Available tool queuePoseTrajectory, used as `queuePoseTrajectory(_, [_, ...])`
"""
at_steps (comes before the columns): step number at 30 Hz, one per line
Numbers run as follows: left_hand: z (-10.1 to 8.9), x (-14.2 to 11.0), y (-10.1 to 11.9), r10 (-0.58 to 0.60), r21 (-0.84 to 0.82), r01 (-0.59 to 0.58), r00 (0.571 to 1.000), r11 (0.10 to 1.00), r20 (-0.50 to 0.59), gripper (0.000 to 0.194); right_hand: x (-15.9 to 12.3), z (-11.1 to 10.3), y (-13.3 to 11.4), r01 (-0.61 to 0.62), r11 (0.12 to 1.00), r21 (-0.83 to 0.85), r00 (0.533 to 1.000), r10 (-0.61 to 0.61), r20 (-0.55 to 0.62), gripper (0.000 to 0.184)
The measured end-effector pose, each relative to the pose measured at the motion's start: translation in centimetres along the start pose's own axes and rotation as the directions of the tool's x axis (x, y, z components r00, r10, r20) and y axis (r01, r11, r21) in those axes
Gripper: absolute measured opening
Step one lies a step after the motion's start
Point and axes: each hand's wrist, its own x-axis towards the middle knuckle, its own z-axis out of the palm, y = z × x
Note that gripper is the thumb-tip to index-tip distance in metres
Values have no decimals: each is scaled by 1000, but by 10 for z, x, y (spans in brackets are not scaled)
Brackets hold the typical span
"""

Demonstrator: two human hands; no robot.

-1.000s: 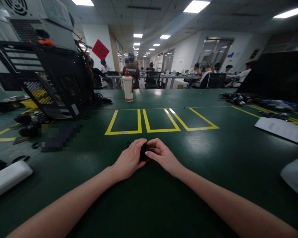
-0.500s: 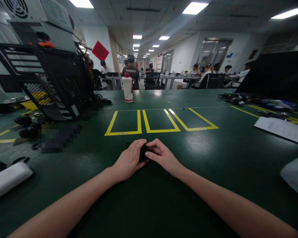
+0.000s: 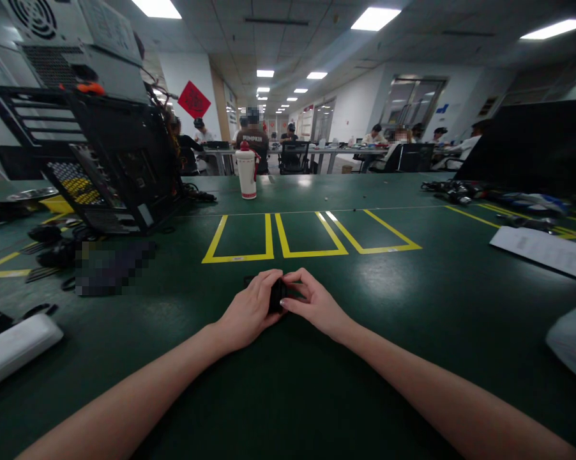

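A small black object [image 3: 277, 296] is between my two hands near the middle of the green table [image 3: 288, 396]. Its kind cannot be made out, since fingers cover most of it. My left hand [image 3: 252, 306] is wrapped over it from the left, and a dark corner sticks out behind the knuckles. From the right, the thumb and fingers of my right hand [image 3: 314, 300] pinch the object's right side.
Three yellow tape outlines [image 3: 311, 254] lie beyond my hands, with a white bottle [image 3: 247, 172] behind them. A black computer case [image 3: 120, 166] stands at left. A white box-like item [image 3: 20, 348] is at near left, papers [image 3: 541, 250] at right. People sit in the background.
My right thumb has shifted slightly down along the black object, uncovering a little more of it. The left hand has kept its place.
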Motion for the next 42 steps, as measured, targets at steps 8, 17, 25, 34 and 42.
queuePoseTrajectory(8, [0, 1, 1, -10, 6, 10, 1000, 1000, -3, 64, 1, 0, 2, -26, 999, 31, 1000, 26, -6, 19])
queuePoseTrajectory(17, [3, 0, -2, 5, -2, -5, 1000, 1000, -14, 65, 1, -2, 2, 19, 997, -72, 1000, -18, 5, 27])
queuePoseTrajectory(25, [2, 0, -1, 8, 1, -8, 1000, 1000, -13, 63, 2, 1, 2, 22, 1000, -3, 999, -22, -26, 15])
queuePoseTrajectory(34, [1, -1, -1, -5, -16, 5, 1000, 1000, 4, 66, -2, -2, -1, -19, 999, -26, 999, 20, 30, 28])
queuePoseTrajectory(42, [3, 0, -2, 1, 7, -1, 1000, 1000, -26, 64, 1, 0, 5, -41, 998, 41, 999, 41, 7, 19])
